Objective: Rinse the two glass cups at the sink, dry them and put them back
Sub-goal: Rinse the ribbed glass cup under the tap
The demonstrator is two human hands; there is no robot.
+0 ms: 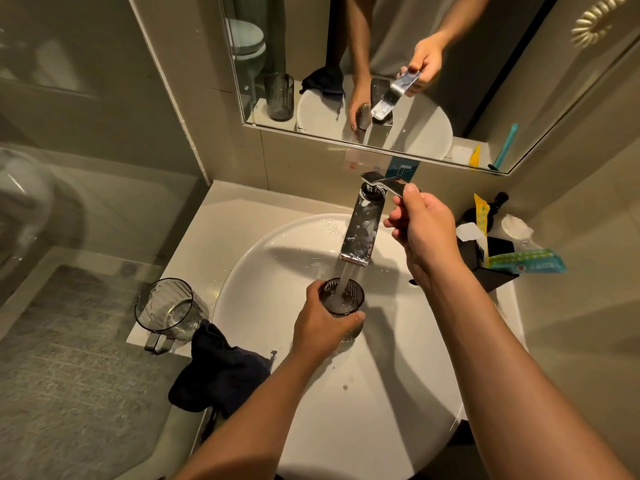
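Left hand (320, 322) is wrapped around a dark ribbed glass cup (341, 296), holding it upright over the round white sink basin (277, 258), right under the running stream from the chrome faucet (362, 226). Right hand (420, 223) pinches the flat chrome faucet lever (384, 181). The second ribbed glass cup (169, 310) sits on the counter left of the basin, looks like it's touching a dark blue cloth (218, 372).

Polished chrome tap (360, 226), beaded with droplets, gleams above a glossy white ceramic basin (398, 393). A ribbed smoked-glass cup (341, 295) sits under the stream; at nine o'clock stands a clear ribbed glass cup (169, 308) beside a soft, matt dark cloth (218, 372).
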